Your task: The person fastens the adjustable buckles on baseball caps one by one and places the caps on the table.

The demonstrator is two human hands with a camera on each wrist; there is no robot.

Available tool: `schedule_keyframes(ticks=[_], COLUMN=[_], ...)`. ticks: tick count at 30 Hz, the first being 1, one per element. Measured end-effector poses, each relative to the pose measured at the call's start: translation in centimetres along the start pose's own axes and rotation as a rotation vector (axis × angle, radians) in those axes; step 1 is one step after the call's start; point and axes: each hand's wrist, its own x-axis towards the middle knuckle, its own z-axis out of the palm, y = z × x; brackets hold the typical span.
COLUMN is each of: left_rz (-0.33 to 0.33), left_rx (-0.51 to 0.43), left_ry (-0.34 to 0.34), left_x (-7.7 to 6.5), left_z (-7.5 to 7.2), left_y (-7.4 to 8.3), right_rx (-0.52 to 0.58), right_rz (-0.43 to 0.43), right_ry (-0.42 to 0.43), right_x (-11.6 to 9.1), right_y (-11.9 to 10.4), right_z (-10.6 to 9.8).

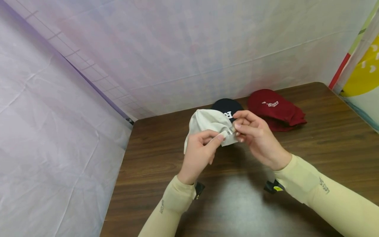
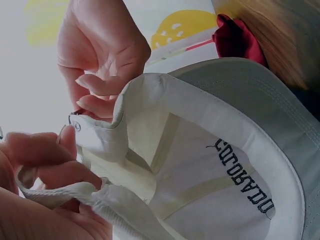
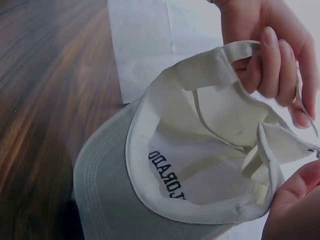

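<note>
A white baseball cap is held up over the table by its back. My left hand pinches the cap's strap between thumb and fingers. Opposite it, my right hand grips the other back end of the cap, where a small metal buckle shows in the left wrist view. Both wrist views look into the open underside, with dark stitched COLORADO lettering inside the crown. The grey brim points away from the hands.
Behind the white cap, a dark navy cap with a white letter lies on the brown wooden table. To its right is a dark red cap. Pale cloth hangs along the back and left sides.
</note>
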Motion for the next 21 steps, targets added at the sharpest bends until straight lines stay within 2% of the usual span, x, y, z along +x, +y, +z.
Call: schedule_keyframes(ticks=[2, 7, 12, 21], left_rz=[-0.005, -0.014, -0.022, 0.016], left_rx=[-0.029, -0.019, 0.024, 0.105], left_ry=[-0.014, -0.008, 0.023, 0.088], left_x=[0.01, 0.03, 0.06, 0.13], left_z=[0.04, 0.01, -0.05, -0.04], left_y=[-0.02, -0.05, -0.07, -0.05], right_rx=[0.009, -0.005, -0.052, -0.095], right_rz=[0.007, 0.002, -0.018, -0.045], right_ry=[-0.012, -0.021, -0.012, -0.009], right_x=[-0.01, -0.12, -0.16, -0.20], right_y=[-0.03, 0.02, 0.15, 0.31], right_z=[0.06, 0.30, 0.55, 0.77])
